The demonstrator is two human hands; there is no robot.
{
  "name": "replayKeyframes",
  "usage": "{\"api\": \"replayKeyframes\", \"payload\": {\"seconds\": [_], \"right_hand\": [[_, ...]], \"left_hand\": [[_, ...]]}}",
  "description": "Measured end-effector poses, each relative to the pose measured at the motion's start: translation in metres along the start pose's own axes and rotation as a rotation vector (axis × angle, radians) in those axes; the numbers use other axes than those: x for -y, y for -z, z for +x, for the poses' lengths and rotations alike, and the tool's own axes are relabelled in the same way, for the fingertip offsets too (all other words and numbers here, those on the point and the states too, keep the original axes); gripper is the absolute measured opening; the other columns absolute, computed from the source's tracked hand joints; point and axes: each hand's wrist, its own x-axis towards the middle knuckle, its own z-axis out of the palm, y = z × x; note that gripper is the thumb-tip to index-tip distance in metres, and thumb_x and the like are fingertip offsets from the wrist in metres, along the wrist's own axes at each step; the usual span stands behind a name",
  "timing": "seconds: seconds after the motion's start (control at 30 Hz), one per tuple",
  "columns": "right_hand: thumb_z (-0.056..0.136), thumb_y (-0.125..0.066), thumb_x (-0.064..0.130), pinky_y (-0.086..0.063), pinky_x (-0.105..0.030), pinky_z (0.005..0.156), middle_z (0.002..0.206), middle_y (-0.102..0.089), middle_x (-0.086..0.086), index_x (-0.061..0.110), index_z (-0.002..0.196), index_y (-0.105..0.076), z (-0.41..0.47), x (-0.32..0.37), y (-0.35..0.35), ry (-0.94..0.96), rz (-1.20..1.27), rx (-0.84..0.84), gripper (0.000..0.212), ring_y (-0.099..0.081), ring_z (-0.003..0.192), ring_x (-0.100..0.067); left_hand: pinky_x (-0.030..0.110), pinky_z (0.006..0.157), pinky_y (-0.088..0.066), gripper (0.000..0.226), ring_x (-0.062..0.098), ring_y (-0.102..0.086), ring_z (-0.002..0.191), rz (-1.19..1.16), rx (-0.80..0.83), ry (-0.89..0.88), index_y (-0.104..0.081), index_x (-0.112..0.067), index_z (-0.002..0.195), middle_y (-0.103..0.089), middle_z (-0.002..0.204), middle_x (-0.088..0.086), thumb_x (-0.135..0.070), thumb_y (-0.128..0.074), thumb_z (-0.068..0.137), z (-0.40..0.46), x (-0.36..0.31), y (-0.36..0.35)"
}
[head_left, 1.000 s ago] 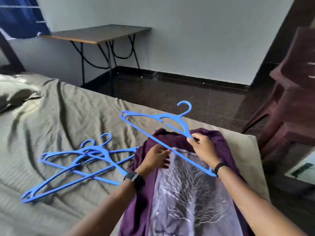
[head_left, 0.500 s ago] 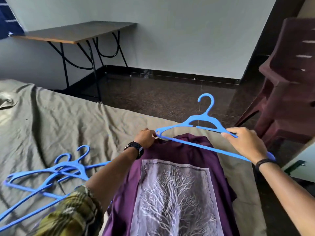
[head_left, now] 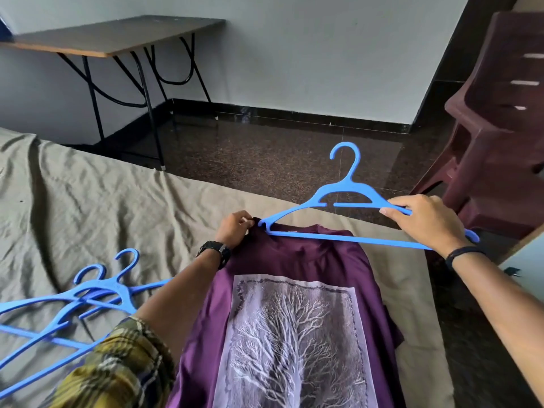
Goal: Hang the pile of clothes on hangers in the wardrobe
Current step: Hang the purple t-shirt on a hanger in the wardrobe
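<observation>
Shirt: purple T-shirt lies flat, lower centre, on the bed.
Left hand: pinches the collar, probably holding it open.
Right hand: grips blue hanger, its left tip at the neck.
Spare hangers: lower left.

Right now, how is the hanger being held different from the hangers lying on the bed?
The held hanger is lifted over the purple shirt, gripped by the right hand; the spare hangers lie flat on the bed sheet, untouched. The held hanger is alone, hook pointing up; the spare hangers overlap in a loose pile. All are the same blue plastic shape.
</observation>
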Motion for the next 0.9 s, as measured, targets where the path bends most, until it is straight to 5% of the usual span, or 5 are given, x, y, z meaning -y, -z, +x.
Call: {"api": "replayKeyframes", "payload": {"seconds": [0.3, 0.67, 0.9], "right_hand": [[0.086, -0.064, 0.048, -0.049, -0.037, 0.083, 0.107, -0.071, 0.008, 0.036, 0.104, -0.072, 0.01, 0.004, -0.011, 0.035, 0.152, 0.146, 0.024, -0.062, 0.107, -0.02], [0.084, -0.065, 0.047, -0.05, -0.036, 0.085, 0.105, -0.072, 0.007, 0.035, 0.105, -0.072, 0.009, 0.057, -0.067, 0.1, 0.27, 0.194, 0.025, -0.065, 0.102, -0.02], [0.087, -0.061, 0.05, -0.043, -0.031, 0.078, 0.11, -0.07, 0.006, 0.033, 0.11, -0.068, 0.012, 0.096, -0.085, 0.16, 0.167, 0.158, 0.029, -0.061, 0.108, -0.022]], "left_hand": [[0.012, 0.05, -0.034, 0.005, -0.005, -0.045, 0.044, -0.182, 0.054, -0.163, -0.061, -0.011, 0.088, -0.052, 0.059, -0.003, -0.012, -0.059, 0.093, -0.005, -0.028, 0.013], [0.027, 0.054, -0.032, 0.012, 0.015, -0.044, 0.062, -0.224, 0.164, -0.274, -0.06, -0.021, 0.083, -0.061, 0.069, 0.009, -0.019, -0.057, 0.095, -0.009, -0.062, 0.039], [0.018, 0.063, -0.037, 0.015, -0.002, -0.049, 0.059, 0.099, 0.341, -0.363, -0.056, -0.023, 0.08, -0.06, 0.067, -0.008, -0.017, -0.063, 0.091, -0.019, -0.054, 0.067]]}}
